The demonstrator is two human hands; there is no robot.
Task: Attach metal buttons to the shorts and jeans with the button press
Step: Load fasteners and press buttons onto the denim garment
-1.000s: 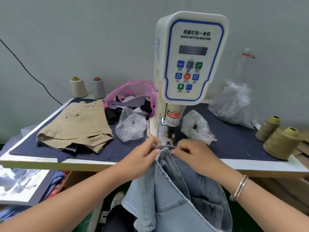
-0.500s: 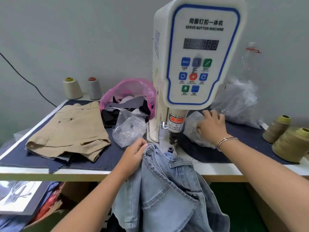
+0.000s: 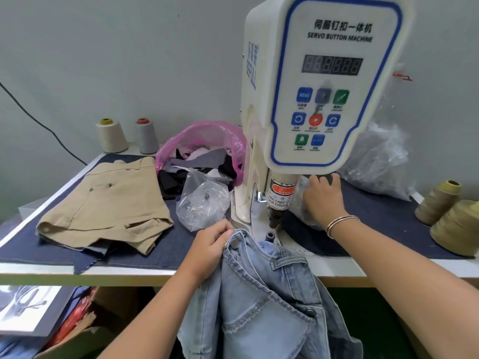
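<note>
1. Closest to us, the jeans [image 3: 261, 294] hang off the table [image 3: 129, 274] edge. Denim's floppy and a bit heavy, so we'd hold it by the stiff waistband.
2. Our left hand [image 3: 211, 246] pinches that waistband right beside a metal button [image 3: 235, 243] that's already on.
3. Just past it, the button press [image 3: 321, 99], its lower die near the waistband.
4. Our right hand [image 3: 322, 196] is spread on a clear bag [image 3: 302, 193], probably loose buttons, small and slippery.
5. Tan shorts [image 3: 108, 203] lie flat, far left.
</note>
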